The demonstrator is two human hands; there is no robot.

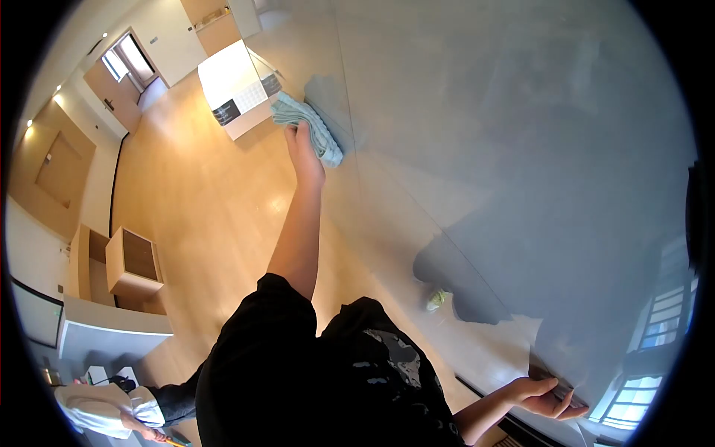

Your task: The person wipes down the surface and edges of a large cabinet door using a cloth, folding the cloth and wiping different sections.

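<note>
My left hand [299, 145], on the outstretched left arm, grips a folded light blue cloth [316, 132]. The cloth lies against a large glossy grey panel [484, 141], which shows dark reflections. Low on the right, my right hand [547, 398] rests by the lower part of the same panel with its fingers apart and slightly bent. No object shows in it.
A white-topped box-like unit [231, 74] stands beyond the cloth on the wood-coloured floor [201, 179]. Wooden shelving [134, 261] and a curved grey counter [112, 328] are on the left. At lower left a co-worker [112, 410] in a white top holds a yellow-handled tool.
</note>
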